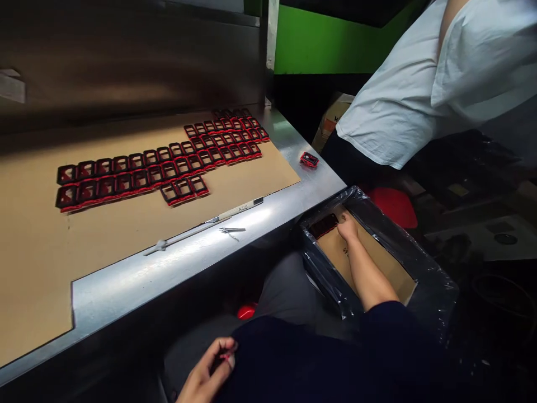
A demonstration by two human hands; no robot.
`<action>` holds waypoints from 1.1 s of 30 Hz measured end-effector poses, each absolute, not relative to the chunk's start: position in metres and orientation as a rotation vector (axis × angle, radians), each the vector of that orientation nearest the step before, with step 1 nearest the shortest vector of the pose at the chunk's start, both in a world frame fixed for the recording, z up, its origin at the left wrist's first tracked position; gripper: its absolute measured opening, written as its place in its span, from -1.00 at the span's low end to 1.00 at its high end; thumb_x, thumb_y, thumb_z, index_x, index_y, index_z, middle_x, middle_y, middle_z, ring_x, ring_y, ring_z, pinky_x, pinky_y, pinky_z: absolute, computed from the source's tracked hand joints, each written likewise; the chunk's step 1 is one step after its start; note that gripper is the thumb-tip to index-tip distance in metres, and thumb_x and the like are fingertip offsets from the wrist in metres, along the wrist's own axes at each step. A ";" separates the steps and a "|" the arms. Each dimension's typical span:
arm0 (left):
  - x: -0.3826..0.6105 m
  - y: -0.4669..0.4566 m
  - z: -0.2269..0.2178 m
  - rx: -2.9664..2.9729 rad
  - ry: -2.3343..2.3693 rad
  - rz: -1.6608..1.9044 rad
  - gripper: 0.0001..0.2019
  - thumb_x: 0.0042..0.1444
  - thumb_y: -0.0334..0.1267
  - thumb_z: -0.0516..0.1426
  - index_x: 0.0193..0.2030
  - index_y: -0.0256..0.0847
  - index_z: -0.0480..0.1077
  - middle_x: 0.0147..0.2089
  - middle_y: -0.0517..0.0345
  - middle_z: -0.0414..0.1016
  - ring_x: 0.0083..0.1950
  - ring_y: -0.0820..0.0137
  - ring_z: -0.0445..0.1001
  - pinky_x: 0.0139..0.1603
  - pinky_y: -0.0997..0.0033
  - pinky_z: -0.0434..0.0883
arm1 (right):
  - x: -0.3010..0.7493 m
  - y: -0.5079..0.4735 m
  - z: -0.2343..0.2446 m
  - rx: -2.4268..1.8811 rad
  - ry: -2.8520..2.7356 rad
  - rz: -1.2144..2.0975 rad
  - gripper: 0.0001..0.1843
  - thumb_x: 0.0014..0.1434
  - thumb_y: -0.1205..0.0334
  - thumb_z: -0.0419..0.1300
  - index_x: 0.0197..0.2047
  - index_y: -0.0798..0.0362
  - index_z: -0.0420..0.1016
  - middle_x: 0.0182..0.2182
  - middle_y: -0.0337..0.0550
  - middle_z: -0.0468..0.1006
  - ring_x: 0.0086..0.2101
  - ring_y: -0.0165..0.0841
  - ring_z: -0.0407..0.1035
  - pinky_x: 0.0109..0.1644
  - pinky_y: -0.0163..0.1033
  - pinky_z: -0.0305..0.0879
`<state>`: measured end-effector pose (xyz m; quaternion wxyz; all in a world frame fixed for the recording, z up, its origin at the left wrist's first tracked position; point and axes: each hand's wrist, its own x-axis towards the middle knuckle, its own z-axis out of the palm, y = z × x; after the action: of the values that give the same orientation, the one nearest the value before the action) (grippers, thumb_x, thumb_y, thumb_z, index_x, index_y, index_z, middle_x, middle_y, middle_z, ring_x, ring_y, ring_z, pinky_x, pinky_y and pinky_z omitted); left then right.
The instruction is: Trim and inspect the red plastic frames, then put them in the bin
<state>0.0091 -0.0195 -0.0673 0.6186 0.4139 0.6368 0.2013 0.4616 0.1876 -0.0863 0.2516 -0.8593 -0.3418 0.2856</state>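
My right hand [348,228] reaches into a box lined with black plastic [364,193]. Its fingers are closed right beside a row of dark rectangular frames [323,226] at the box's far left corner; what they grip, if anything, is hidden. Under the frames lies a brown cardboard sheet [380,252]. Low in the view, my left hand [210,366] is curled in front of my body, with a small pinkish-red bit [227,355] showing between thumb and fingers. Several black-and-red rectangular frames [142,178] stand in rows on the cardboard-covered table.
A metal table edge [168,268] runs along my left. On it lie a white marker-like pen [239,210], small tweezers-like metal tool [232,230] and a single red-and-black part [309,160]. A person in a white shirt [390,106] stands close beyond the box, near a red stool [394,207].
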 end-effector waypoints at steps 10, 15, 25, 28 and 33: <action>0.037 0.027 -0.021 1.659 1.070 1.239 -0.18 0.07 -0.14 0.35 0.42 -0.09 0.10 0.37 -0.23 0.27 0.37 0.03 0.32 0.30 -0.05 0.39 | 0.233 0.024 -0.021 -0.800 -0.909 2.228 -0.38 0.08 -0.07 0.42 0.12 0.03 0.42 -0.04 -0.02 0.56 -0.17 -0.31 0.51 -0.15 -0.20 0.49; 0.031 0.008 -0.030 1.801 1.091 1.342 -0.11 0.13 -0.26 0.30 0.50 -0.16 -0.10 0.31 -0.32 0.30 0.35 0.01 0.33 0.26 -0.14 0.41 | 0.213 0.031 -0.017 -0.769 -0.703 2.368 -0.42 0.02 0.09 0.50 0.05 0.05 0.43 -0.19 -0.16 0.55 -0.31 -0.44 0.49 -0.26 -0.32 0.48; 0.019 -0.017 -0.035 1.779 1.284 1.572 -0.11 0.10 -0.39 0.31 0.48 -0.06 -0.05 0.25 -0.15 0.36 0.11 0.22 0.53 0.10 0.09 0.57 | 0.200 0.052 -0.019 -0.932 -0.705 2.362 -0.58 0.11 0.07 0.31 -0.02 0.14 0.60 -0.34 -0.09 0.62 -0.42 -0.38 0.47 -0.39 -0.29 0.49; 0.013 -0.020 -0.031 1.561 1.259 1.474 -0.40 0.17 -0.39 0.26 0.32 0.01 0.24 0.13 -0.01 0.44 0.00 0.31 0.56 0.10 0.12 0.57 | 0.200 0.063 -0.024 -0.922 -0.771 2.358 -0.63 0.06 0.11 0.20 -0.20 0.21 0.64 -0.52 -0.12 0.57 -0.56 -0.43 0.36 -0.55 -0.36 0.38; 0.012 -0.011 -0.032 1.453 1.161 1.216 -0.38 0.11 -0.01 0.32 0.28 -0.04 0.29 0.26 -0.12 0.37 0.39 0.00 0.27 0.36 -0.21 0.28 | 0.193 0.073 -0.030 -0.771 -0.931 2.349 -0.70 -0.02 0.14 0.18 -0.30 0.19 0.56 -0.64 -0.29 0.42 -0.67 -0.50 0.16 -0.64 -0.40 0.11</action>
<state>0.0123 -0.0105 -0.0316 0.4439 0.5859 0.4682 0.4903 0.1926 0.0733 -0.0305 0.2473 -0.2827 -0.3413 0.8617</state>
